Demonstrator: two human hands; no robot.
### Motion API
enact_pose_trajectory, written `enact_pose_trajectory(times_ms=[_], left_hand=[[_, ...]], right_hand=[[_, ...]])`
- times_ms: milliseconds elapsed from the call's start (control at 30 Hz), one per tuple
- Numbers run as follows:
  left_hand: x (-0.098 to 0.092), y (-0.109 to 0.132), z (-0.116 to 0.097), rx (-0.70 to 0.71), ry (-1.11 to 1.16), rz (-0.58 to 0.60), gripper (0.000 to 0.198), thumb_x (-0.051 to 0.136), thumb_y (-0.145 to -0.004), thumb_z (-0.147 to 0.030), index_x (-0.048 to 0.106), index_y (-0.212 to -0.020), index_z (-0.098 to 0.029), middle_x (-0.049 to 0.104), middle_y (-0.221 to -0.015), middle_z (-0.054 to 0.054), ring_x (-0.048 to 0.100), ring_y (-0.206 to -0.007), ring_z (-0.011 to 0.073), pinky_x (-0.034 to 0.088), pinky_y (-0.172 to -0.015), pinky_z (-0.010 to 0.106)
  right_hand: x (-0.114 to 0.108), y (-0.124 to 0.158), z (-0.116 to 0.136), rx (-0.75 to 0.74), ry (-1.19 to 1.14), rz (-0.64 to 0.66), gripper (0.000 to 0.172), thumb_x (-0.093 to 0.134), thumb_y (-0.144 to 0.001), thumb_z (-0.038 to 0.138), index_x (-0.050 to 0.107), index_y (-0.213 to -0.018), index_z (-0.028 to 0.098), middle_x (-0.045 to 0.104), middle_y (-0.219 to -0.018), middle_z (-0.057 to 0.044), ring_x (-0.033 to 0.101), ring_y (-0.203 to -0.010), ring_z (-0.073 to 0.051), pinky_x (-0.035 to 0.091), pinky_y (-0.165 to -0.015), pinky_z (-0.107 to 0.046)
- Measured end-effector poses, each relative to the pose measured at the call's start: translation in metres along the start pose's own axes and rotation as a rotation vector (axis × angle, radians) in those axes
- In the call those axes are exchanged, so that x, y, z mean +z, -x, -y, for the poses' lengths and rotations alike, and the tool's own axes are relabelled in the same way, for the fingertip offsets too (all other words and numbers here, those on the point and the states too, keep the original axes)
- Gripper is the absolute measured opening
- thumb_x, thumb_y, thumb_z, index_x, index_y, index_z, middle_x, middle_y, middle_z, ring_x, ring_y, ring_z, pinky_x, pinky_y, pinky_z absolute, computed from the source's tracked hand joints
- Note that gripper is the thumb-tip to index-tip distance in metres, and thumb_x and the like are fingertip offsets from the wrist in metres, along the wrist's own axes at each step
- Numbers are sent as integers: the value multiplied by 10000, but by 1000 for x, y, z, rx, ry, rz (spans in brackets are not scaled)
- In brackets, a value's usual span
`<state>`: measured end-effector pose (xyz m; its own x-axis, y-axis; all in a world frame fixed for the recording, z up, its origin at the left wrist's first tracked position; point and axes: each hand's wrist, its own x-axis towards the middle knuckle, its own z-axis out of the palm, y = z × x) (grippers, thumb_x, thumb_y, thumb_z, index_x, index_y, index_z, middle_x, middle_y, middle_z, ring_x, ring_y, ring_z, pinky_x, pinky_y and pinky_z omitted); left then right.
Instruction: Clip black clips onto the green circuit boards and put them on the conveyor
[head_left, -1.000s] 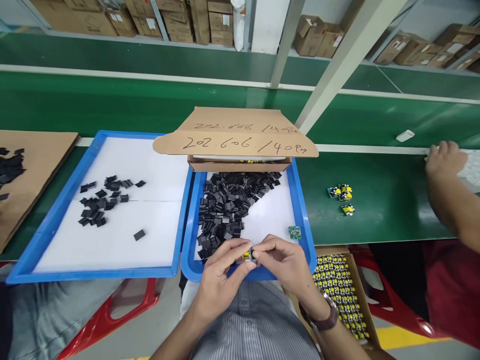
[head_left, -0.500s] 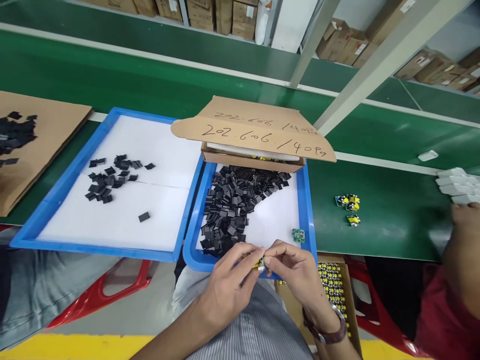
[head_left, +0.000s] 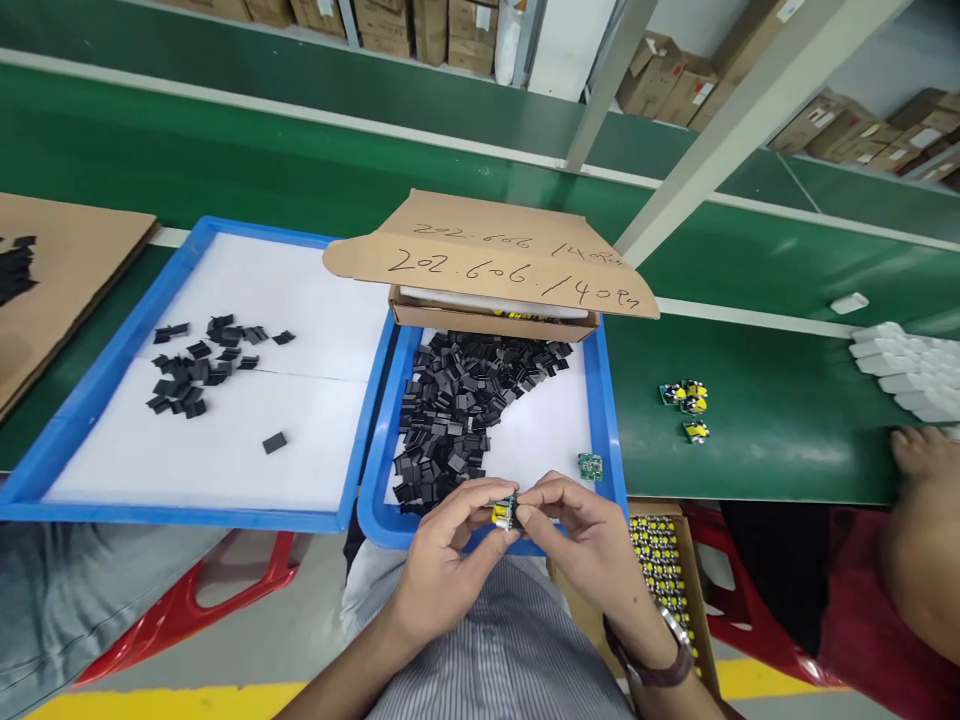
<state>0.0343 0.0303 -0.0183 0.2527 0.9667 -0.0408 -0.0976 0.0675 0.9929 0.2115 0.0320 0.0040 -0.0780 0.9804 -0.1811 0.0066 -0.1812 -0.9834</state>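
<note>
Between my two hands is a small circuit board with yellow parts [head_left: 502,514], over the near edge of the right-hand blue tray [head_left: 611,440]. My left hand [head_left: 457,550] pinches it from the left, fingertips on its upper and lower edges. The fingers of my right hand [head_left: 581,530] are closed at its right side, where a dark piece shows; its exact shape is hidden. Many black plastic pieces [head_left: 450,400] lie heaped in this tray. A green circuit board [head_left: 590,466] rests near its right wall.
An open carton [head_left: 495,318] with handwriting stands across the tray's back. To the left, another blue tray [head_left: 352,440] holds black pieces. Yellow-topped boards [head_left: 696,432] sit on the green table, white pieces [head_left: 907,370] farther right, near a person's hand [head_left: 922,450]. A box of boards [head_left: 664,560] is below.
My fingers have shifted around the board, and more of its yellow parts and a dark piece now show. The view has moved slightly. The other person's hand is lower.
</note>
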Motion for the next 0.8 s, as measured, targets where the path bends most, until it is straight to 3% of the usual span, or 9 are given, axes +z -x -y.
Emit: enact_pose_trajectory(times_ms=[100,200,333,467,633,800], left_hand=[[0,1,3,-21,65,8,283,684,-931,-164,697,-1200,-250,670,-1253,103,692,-1152,245,607,-986,392],[-1,3,2,23,-12,17,319,654,-945,-133,683,-1233,-267,661,-1260,93,671,-1176,230,606,-981,370],[-1,5,-2,200,-259,16,414,590,-944,-41,655,-1284,-267,689,-1238,76,665,-1172,200,592,-989,344],[2,3,-4,330,-357,13,461,558,-930,6,630,-1309,-248,697,-1237,81,671,-1161,202,584,-1002,366],[7,1,-7,255,-342,-64,405,653,-902,-80,658,-1272,-246,666,-1163,80,669,-1073,217,600,-903,361],[8,4,-10,208,-310,-52,407,674,-899,-102,668,-1273,-263,634,-1119,65,657,-1018,193,588,-876,335]], right_hand=[[3,1,2,-36,103,-35,62,693,-910,229,741,-878,206,664,-806,-21,646,-732,-150,550,-675,-263],[3,1,5,21,123,-20,67,684,-900,230,716,-850,200,651,-772,-10,628,-687,-142,538,-638,-254],[1,3,11,39,157,0,58,685,-893,228,703,-848,196,651,-759,-5,630,-669,-140,531,-629,-252],[-4,1,8,30,74,45,71,704,-907,248,722,-861,197,641,-757,-2,633,-656,-133,536,-618,-250],[-6,-4,-7,71,-183,62,95,759,-894,314,754,-914,221,661,-806,-11,665,-693,-150,589,-653,-281],[-9,-3,-12,90,-214,70,97,780,-879,320,762,-868,226,666,-795,-18,639,-708,-152,581,-648,-273]])
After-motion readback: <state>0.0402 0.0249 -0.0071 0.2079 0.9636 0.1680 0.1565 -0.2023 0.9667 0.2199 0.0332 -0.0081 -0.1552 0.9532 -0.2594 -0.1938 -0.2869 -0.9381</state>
